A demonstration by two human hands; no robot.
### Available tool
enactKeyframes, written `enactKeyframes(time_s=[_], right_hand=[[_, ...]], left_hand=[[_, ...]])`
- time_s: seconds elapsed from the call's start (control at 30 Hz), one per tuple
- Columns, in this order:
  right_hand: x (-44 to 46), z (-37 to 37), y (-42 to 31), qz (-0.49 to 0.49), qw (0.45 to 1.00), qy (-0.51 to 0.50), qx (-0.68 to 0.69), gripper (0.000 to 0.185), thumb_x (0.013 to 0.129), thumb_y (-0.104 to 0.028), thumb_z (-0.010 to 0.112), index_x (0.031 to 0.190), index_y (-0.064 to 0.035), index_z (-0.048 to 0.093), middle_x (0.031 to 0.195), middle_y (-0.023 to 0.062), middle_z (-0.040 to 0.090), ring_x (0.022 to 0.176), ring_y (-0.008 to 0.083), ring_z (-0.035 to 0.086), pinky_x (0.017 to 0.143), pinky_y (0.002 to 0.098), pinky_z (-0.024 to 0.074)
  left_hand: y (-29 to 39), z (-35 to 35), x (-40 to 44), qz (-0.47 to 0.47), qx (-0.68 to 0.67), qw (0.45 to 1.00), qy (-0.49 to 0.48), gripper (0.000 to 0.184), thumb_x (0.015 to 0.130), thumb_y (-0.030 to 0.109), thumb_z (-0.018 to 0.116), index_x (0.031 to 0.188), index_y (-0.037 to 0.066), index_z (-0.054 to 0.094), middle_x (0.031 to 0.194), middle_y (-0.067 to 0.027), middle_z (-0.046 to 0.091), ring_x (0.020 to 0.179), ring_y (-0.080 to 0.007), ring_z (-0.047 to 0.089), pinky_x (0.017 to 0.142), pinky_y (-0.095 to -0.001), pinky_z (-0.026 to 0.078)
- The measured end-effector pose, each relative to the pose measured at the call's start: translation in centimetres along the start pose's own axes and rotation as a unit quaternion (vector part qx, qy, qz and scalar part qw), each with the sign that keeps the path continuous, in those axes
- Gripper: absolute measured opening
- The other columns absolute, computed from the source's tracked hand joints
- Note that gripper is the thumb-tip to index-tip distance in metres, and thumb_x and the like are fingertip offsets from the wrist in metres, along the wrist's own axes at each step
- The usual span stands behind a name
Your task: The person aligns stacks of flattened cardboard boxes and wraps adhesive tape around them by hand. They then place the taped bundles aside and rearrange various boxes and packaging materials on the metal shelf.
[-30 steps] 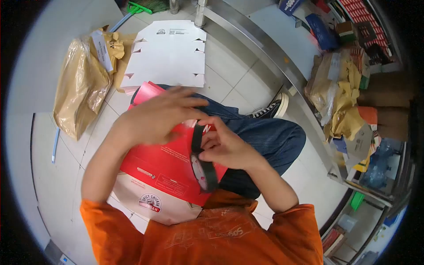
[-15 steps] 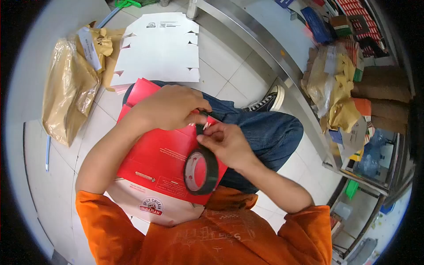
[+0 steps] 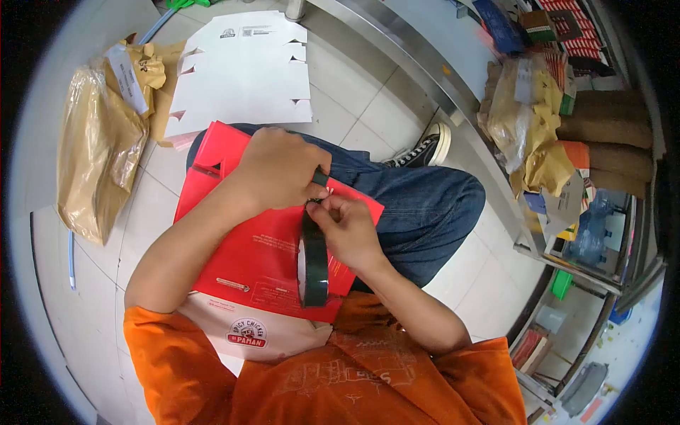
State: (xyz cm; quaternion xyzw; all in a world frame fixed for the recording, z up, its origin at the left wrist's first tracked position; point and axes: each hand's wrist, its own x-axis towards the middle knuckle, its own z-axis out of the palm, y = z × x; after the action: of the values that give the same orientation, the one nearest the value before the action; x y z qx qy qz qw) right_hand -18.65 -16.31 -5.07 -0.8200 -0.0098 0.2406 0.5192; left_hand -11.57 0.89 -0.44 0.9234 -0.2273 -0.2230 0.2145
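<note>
A red printed cardboard piece point(image 3: 248, 241) lies over my lap, with a white printed part point(image 3: 283, 338) below it. My left hand point(image 3: 287, 170) bends over its upper part, fingers closed on the dark tape strip. Just beside it, my right hand point(image 3: 347, 227) pinches the same strip near the roll. The dark tape roll point(image 3: 314, 265) hangs under my right fingers, almost edge-on, over the red cardboard. Part of the strip is hidden between my hands.
Flat white cardboard sheets point(image 3: 241, 71) lie on the tiled floor ahead. A brown wrapped package point(image 3: 99, 149) is at the left. On the right stand a metal-framed table point(image 3: 425, 64) and a shelf with wrappings and bottles point(image 3: 591, 234). My shoe point(image 3: 425, 147) is near the table.
The tape roll has turned from showing its open ring to nearly edge-on. My left hand has come down from its blurred, spread pose to the strip, close to my right hand.
</note>
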Motion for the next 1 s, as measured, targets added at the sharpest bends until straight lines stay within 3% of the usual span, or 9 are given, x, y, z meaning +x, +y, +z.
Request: enactKeyframes(time_s=[0.1,0.3,0.4,0.47,0.53,0.6,0.67,0.87,1.0], right_hand=[[-0.2,0.4,-1.8,-0.143,0.98,0.062,-0.124,0.019,0.085,-0.011,0.066,0.07,-0.0021,0.059,0.051,0.0088,0.051,0.042,0.0154,0.05,0.041,0.0331,0.0358],[0.2,-0.1,-1.5,-0.232,0.933,-0.033,-0.273,0.006,0.081,-0.008,0.063,0.085,-0.0039,0.063,0.066,0.016,0.061,0.056,0.0293,0.062,0.05,0.0358,0.0473],[-2.7,1.9,-1.4,-0.272,0.875,-0.348,-0.201,0.009,0.084,-0.012,0.06,0.091,-0.0058,0.063,0.078,0.0154,0.065,0.066,0.0289,0.064,0.056,0.0377,0.0497],[-10.7,10.2,-1.4,-0.296,0.858,-0.417,-0.043,0.009,0.085,-0.013,0.058,0.084,-0.0048,0.06,0.072,0.0136,0.062,0.059,0.0284,0.06,0.053,0.0403,0.0479],[-8.7,5.5,-3.5,-0.31,0.877,-0.366,0.011,0.011,0.086,-0.012,0.057,0.08,-0.0034,0.059,0.071,0.0127,0.061,0.059,0.0271,0.06,0.054,0.0406,0.0479],[-5.6,-1.8,-2.8,-0.178,0.907,-0.382,0.001,0.012,0.095,-0.013,0.054,0.103,-0.0041,0.056,0.111,0.0168,0.065,0.103,0.0282,0.064,0.085,0.0393,0.0515],[-6.1,-3.7,-1.3,-0.214,0.936,-0.195,0.198,0.014,0.092,-0.01,0.058,0.085,0.002,0.056,0.091,0.0131,0.065,0.084,0.0228,0.064,0.077,0.0348,0.0504],[-6.5,-7.7,3.7,-0.103,0.875,-0.1,0.463,0.014,0.091,-0.011,0.06,0.094,-0.003,0.049,0.091,0.0127,0.064,0.085,0.0187,0.063,0.078,0.0327,0.0505],[-6.6,-7.9,6.6,-0.002,0.887,-0.051,0.459,0.015,0.085,-0.005,0.06,0.094,-0.0047,0.048,0.085,0.0114,0.062,0.069,0.0143,0.06,0.062,0.0272,0.05]], left_hand=[[0.4,0.1,0.0,-0.028,0.031,0.999,0.007,0.025,0.075,0.036,0.074,0.094,0.02,0.071,0.084,-0.0117,0.068,0.087,-0.0307,0.065,0.081,-0.0438,0.046],[0.8,0.4,0.2,-0.051,0.033,0.998,-0.022,0.027,0.074,0.037,0.075,0.094,0.02,0.071,0.084,-0.0093,0.069,0.088,-0.0292,0.065,0.084,-0.043,0.046],[0.2,1.0,0.8,-0.048,0.029,0.998,-0.017,0.03,0.073,0.039,0.075,0.095,0.019,0.071,0.084,-0.0076,0.07,0.088,-0.0287,0.065,0.083,-0.0414,0.047],[0.5,0.4,1.6,-0.054,0.013,0.997,-0.057,0.031,0.074,0.04,0.075,0.096,0.018,0.071,0.084,-0.0072,0.07,0.087,-0.0289,0.065,0.082,-0.0405,0.048],[-0.7,-0.5,1.0,-0.007,0.013,0.999,-0.029,0.033,0.074,0.039,0.074,0.098,0.017,0.069,0.083,-0.0091,0.069,0.087,-0.0305,0.065,0.078,-0.0424,0.047],[-1.1,0.4,0.3,0.035,0.0,0.999,-0.034,0.033,0.074,0.038,0.074,0.099,0.017,0.069,0.082,-0.0099,0.068,0.087,-0.0315,0.064,0.077,-0.0442,0.047],[-1.1,0.4,0.4,0.066,0.012,0.997,-0.027,0.043,0.069,0.042,0.078,0.101,0.017,0.065,0.086,-0.009,0.068,0.089,-0.0314,0.064,0.076,-0.0445,0.045],[0.6,-0.3,0.4,0.022,0.054,0.994,-0.088,0.059,0.061,0.045,0.082,0.108,0.017,0.061,0.093,-0.0099,0.065,0.096,-0.0312,0.062,0.089,-0.0445,0.042],[0.3,-1.1,-2.3,0.156,0.034,0.974,0.162,0.068,0.066,0.039,0.082,0.123,0.012,0.056,0.119,-0.0143,0.056,0.113,-0.0335,0.053,0.103,-0.0442,0.037]])
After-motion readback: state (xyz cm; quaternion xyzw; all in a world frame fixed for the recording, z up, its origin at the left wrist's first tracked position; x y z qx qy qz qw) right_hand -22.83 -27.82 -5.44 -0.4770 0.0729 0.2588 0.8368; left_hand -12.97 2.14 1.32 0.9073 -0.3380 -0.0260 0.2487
